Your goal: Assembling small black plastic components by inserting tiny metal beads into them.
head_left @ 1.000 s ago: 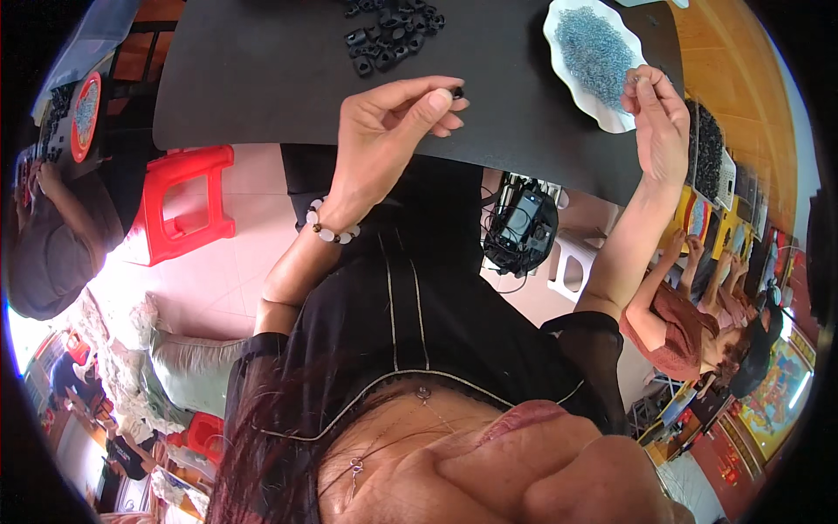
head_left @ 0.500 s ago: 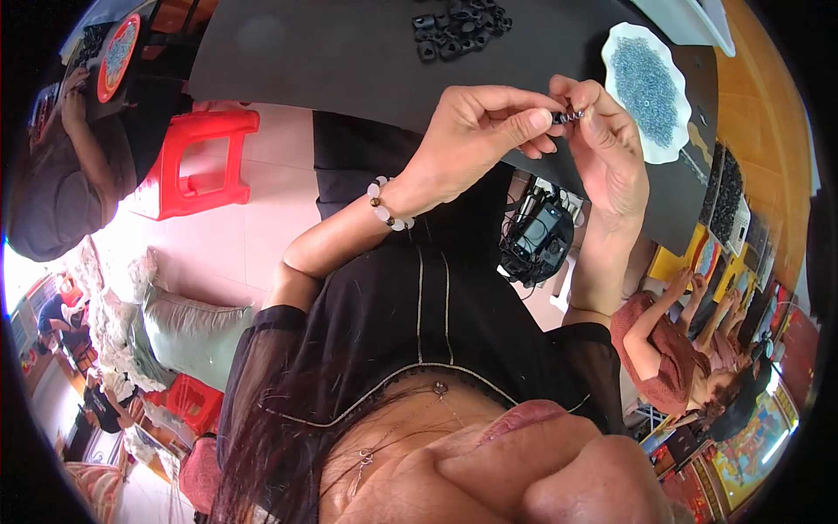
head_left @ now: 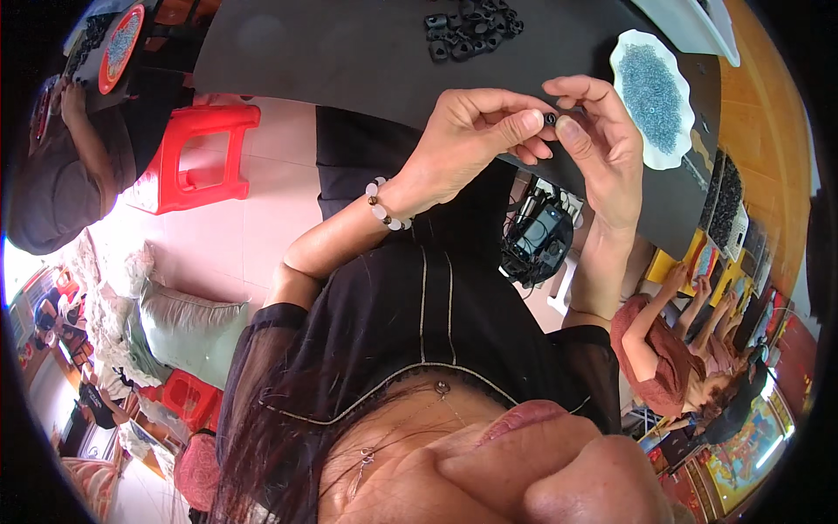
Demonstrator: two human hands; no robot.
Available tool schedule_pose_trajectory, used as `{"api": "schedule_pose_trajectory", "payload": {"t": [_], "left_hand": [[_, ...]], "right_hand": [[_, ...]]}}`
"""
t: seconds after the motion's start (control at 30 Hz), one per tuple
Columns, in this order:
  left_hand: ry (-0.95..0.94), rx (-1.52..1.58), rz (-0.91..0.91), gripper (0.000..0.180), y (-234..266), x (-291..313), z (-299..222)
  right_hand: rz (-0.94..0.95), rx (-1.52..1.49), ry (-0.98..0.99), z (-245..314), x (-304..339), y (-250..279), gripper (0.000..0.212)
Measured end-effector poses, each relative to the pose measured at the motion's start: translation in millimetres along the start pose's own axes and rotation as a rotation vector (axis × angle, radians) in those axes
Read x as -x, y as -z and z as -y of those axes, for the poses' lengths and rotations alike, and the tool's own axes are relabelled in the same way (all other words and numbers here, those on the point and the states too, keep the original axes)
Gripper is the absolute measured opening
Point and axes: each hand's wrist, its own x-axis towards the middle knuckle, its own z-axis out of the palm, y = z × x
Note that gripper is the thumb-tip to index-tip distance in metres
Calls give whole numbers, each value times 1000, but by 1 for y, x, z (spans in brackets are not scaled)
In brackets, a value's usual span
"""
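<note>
Between the thumb and fingers of my left hand (head_left: 463,140) is a small black part (head_left: 550,119), its end turned up with a curved shiny line of metal showing in it. My right hand (head_left: 607,166) is just right of it, the thumb tip close against the part and the other fingers raised and apart. Whether that thumb presses on it, I cannot tell. Beyond my hands lies a pile of similar black parts (head_left: 476,35) on the dark table (head_left: 297,52). Right of my right hand, a white scalloped plate (head_left: 687,109) holds many small bluish-silver pieces (head_left: 650,96).
Under the table edge sits a black bundle of cables with a phone-like device (head_left: 539,231). A red stool (head_left: 231,157) stands to the left. A white tray (head_left: 690,26) is at the far right. Other people work at the left and right, one with a red plate (head_left: 120,48).
The small metal spring stretched between my fingertips no longer shows as a separate coil. The black part now faces up, and my right fingers have spread away from it.
</note>
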Motion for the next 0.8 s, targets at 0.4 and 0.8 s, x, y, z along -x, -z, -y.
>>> {"api": "schedule_pose_trajectory", "payload": {"t": [0.4, 0.8], "left_hand": [[-57, -27, -62, 30, 20, 13, -15], [-77, -29, -83, 30, 35, 19, -23]], "right_hand": [[-77, 971, 175, -12, -121, 20, 20], [-25, 1303, 78, -23, -148, 10, 19]]}}
